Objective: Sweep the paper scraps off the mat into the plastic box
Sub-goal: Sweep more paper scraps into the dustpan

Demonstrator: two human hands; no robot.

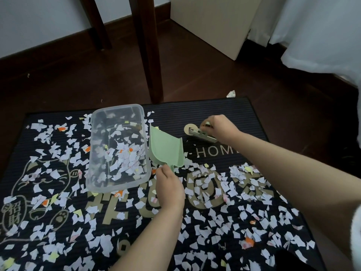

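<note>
A black mat (195, 112) printed with a cat and the word HOME lies on the floor, strewn with several white, yellow and orange paper scraps (214, 218). A clear plastic box (97, 153) stands on the mat's left half with scraps inside. My left hand (169, 187) grips the handle of a light green dustpan (166, 147), which is tilted against the box's right wall. My right hand (218, 127) is closed on a small brush (201, 133) lying low on the mat's far right part, above HOME.
Two dark wooden furniture legs (150, 55) stand on the wood floor beyond the mat. A beige panel (211, 22) and white curtain (316, 26) are at the back right. One stray scrap (231, 94) lies off the mat's far edge.
</note>
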